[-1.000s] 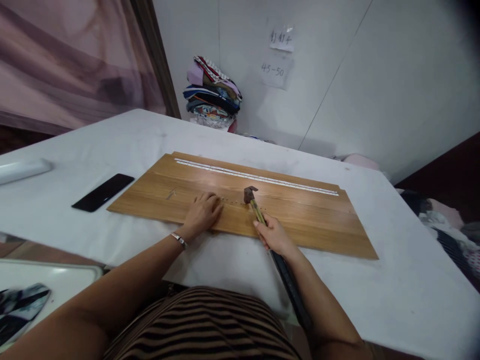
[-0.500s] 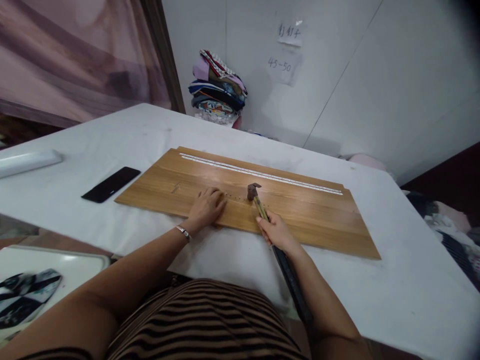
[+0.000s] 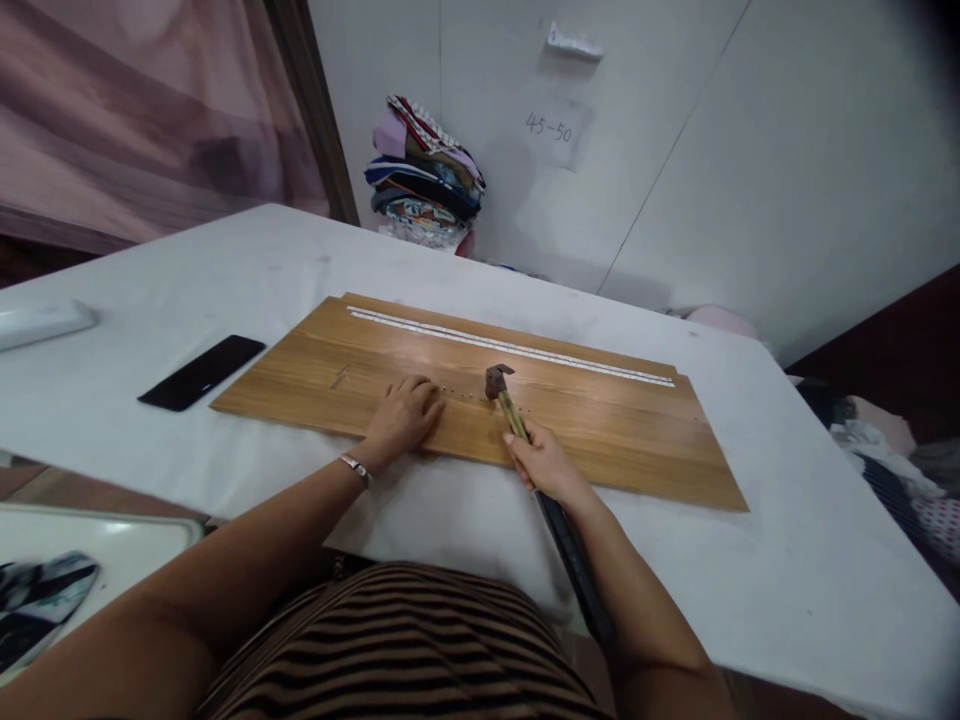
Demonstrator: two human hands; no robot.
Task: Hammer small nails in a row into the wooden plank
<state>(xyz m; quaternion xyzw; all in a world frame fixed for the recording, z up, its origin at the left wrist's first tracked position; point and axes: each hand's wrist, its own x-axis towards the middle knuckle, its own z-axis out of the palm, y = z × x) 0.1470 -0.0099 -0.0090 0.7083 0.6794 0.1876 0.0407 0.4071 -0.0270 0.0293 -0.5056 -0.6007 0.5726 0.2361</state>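
Observation:
A wooden board [image 3: 615, 420] lies across the table in front of me. My left hand [image 3: 405, 412] rests on its near part, palm down, with the fingers lying on the wood; I see nothing held in it. Just right of its fingertips a row of small nails [image 3: 463, 394] stands along the board. My right hand [image 3: 546, 460] is wrapped round the handle of a claw hammer [image 3: 510, 408], well up toward the head. The hammer's rusty head is over the right part of the nail row; whether it touches a nail is unclear. A few loose nails [image 3: 341, 377] lie left of my left hand.
Two white measuring strips [image 3: 510, 346] run along the board's far side. A black phone [image 3: 202, 372] lies left of it on the white-covered table [image 3: 787, 560]. Folded clothes [image 3: 426, 175] are stacked by the wall. A white tray [image 3: 150, 530] stands at lower left.
My view has shifted slightly, so the board and table sit further left. The upper paper on the wall has curled up. Both hands and the hammer hold nearly the same places on the board.

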